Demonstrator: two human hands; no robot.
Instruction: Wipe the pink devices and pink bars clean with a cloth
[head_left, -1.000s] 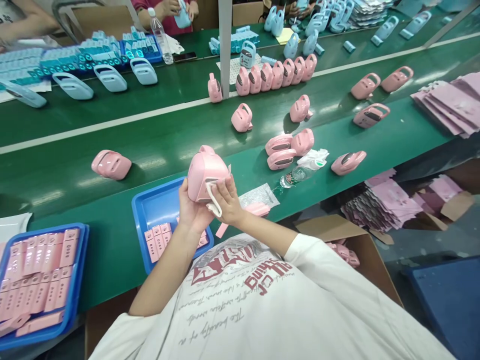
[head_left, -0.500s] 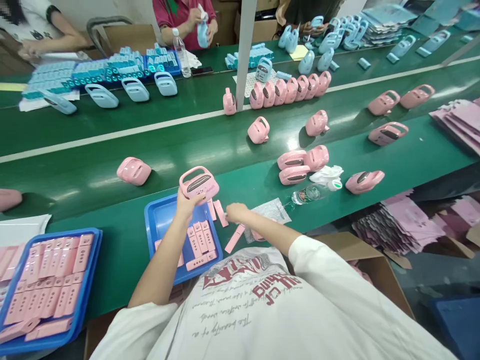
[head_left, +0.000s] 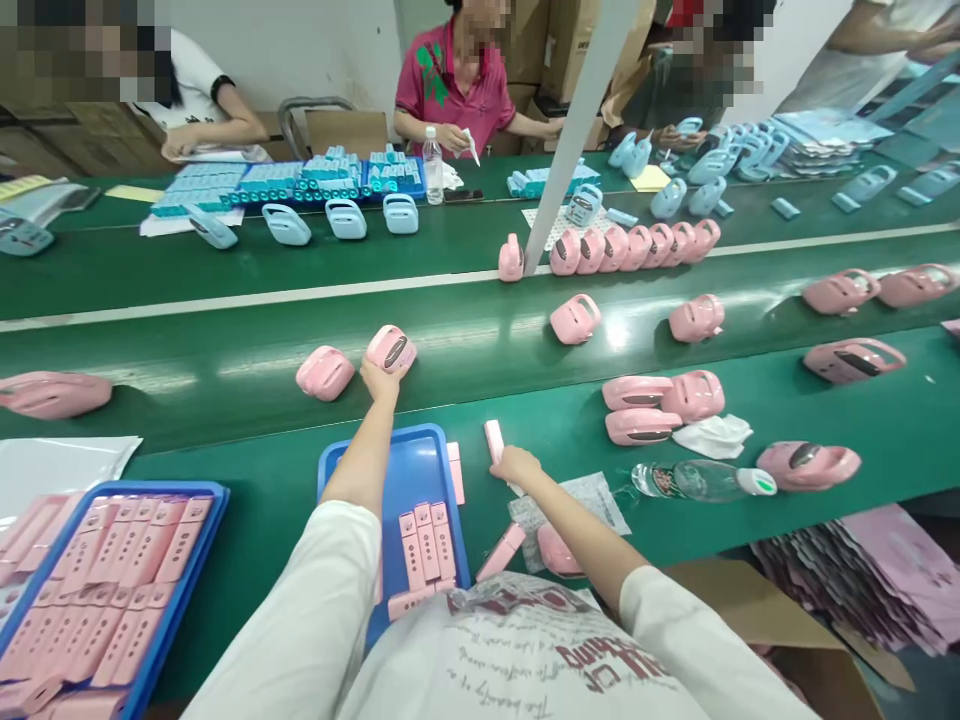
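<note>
My left hand (head_left: 382, 380) grips a pink handled casing (head_left: 391, 349) over the green belt, beside another pink casing (head_left: 325, 373). At the middle of the near table, my right hand (head_left: 516, 466) holds a small pink bar (head_left: 493, 440) between its fingers, the bar's far end sticking out. Under my left forearm lies a blue tray (head_left: 420, 436) with several pink bars (head_left: 426, 540) in it. One pink bar (head_left: 455, 472) rests by the tray's right edge, and another (head_left: 501, 552) lies nearer my body. A pink casing (head_left: 559, 550) is partly hidden by my right forearm.
A fuller blue tray (head_left: 217, 498) stands at the left. To the right are pink casings (head_left: 643, 425), a white cloth (head_left: 714, 436) and a lying bottle (head_left: 697, 480). A post (head_left: 574, 130) rises beyond the belt. People sit across, near blue casings (head_left: 346, 218).
My left hand has carried the pink casing forward from above the tray to the belt. My right hand has lifted a pink bar from beside the tray. The view has tilted up.
</note>
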